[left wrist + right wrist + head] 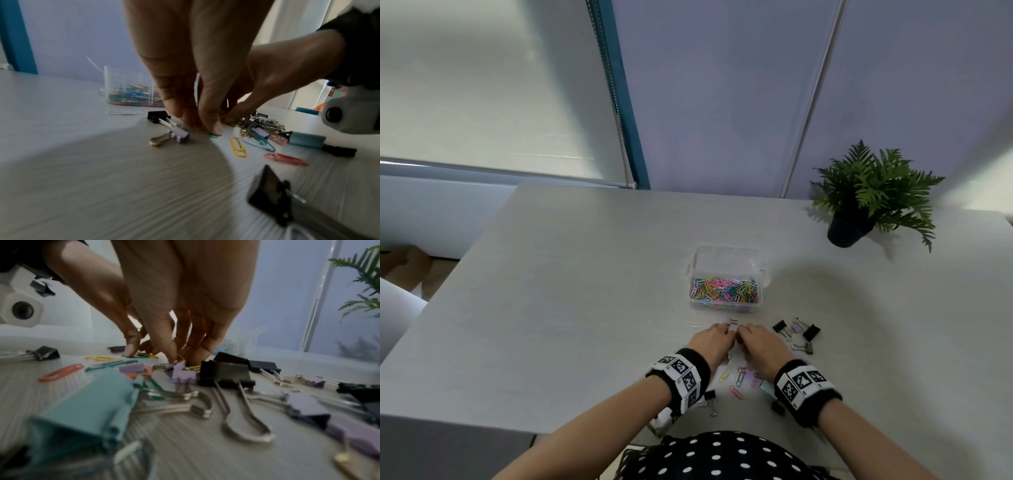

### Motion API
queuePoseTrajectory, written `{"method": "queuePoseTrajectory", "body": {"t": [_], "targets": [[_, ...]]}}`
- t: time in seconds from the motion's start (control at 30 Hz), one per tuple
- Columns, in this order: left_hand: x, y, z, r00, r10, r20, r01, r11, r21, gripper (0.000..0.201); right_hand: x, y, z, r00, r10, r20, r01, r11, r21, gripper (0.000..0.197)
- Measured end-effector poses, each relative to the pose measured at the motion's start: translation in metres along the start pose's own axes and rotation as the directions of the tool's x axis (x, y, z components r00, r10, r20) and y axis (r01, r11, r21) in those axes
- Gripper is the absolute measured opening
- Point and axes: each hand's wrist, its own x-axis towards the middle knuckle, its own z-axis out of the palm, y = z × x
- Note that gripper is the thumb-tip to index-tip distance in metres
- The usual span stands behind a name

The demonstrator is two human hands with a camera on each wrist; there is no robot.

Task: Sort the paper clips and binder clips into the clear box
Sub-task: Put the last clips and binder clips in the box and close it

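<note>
Grey table (551, 308) (potted fern (873, 192) far right).

Your clear box (725, 260) is full of paper clips (724, 290) in pink, yellow, green, blue and orange. One white paper clip (694, 324) lies on your pale grey table (571, 291). Your binder clips (799, 334) are black. Your wristbands (681, 378) are black with black-and-white squares. Your top (719, 457) is black with white dots.
</note>
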Motion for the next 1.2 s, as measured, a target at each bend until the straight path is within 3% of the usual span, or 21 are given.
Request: {"method": "queuePoseTrajectory", "body": {"t": [0.3,0.43,0.5,0.63,0.73,0.8,0.9,1.0,1.07,1.13,1.2], "targets": [[0.004,0.012,0.000,0.998,-0.046,0.036,0.042,0.993,0.114,0.039,0.000,0.002,-0.002,1.000,-0.022,0.000,0.022,1.000,0.008,0.034],[0.002,0.015,-0.002,0.998,-0.054,0.046,0.048,0.991,0.125,0.036,0.001,0.004,-0.001,0.999,-0.035,-0.019,0.037,0.995,0.097,0.027],[0.000,0.011,-0.006,0.996,-0.067,0.059,0.064,0.996,0.059,0.033,0.002,0.008,-0.003,0.999,0.003,-0.051,0.010,0.969,0.246,0.022],[0.009,-0.010,-0.030,0.994,-0.106,0.022,0.107,0.951,-0.290,0.016,0.009,0.020,-0.027,0.980,0.181,-0.079,-0.090,0.764,0.639,0.017],[0.021,-0.025,-0.064,0.987,-0.135,-0.088,0.095,0.928,-0.361,0.022,0.026,0.023,-0.052,0.953,0.285,-0.098,-0.064,0.510,0.858,0.020],[0.030,-0.033,-0.082,0.970,-0.178,-0.163,0.110,0.928,-0.357,0.024,0.043,0.026,-0.066,0.928,0.343,-0.142,-0.032,0.455,0.890,0.014],[0.043,-0.044,-0.091,0.961,-0.200,-0.190,0.137,0.944,-0.302,0.030,0.062,0.027,-0.075,0.925,0.345,-0.160,-0.047,0.520,0.853,0.011],[0.038,-0.042,-0.086,0.965,-0.128,-0.229,0.071,0.968,-0.242,0.033,0.059,0.021,-0.077,0.943,0.224,-0.247,-0.049,0.826,0.562,0.023],[0.025,-0.035,-0.074,0.969,-0.014,-0.246,-0.040,0.976,-0.212,0.028,0.041,0.016,-0.075,0.953,0.095,-0.287,0.021,0.926,0.377,0.023],[0.007,-0.026,-0.054,0.988,0.067,-0.137,-0.092,0.979,-0.183,0.019,0.015,0.011,-0.064,0.979,-0.042,-0.200,0.096,0.959,0.267,0.019],[-0.011,-0.017,-0.029,0.995,0.089,0.043,-0.080,0.983,-0.163,0.020,-0.015,0.009,-0.043,0.986,-0.164,0.010,0.162,0.979,0.123,0.026]]}}
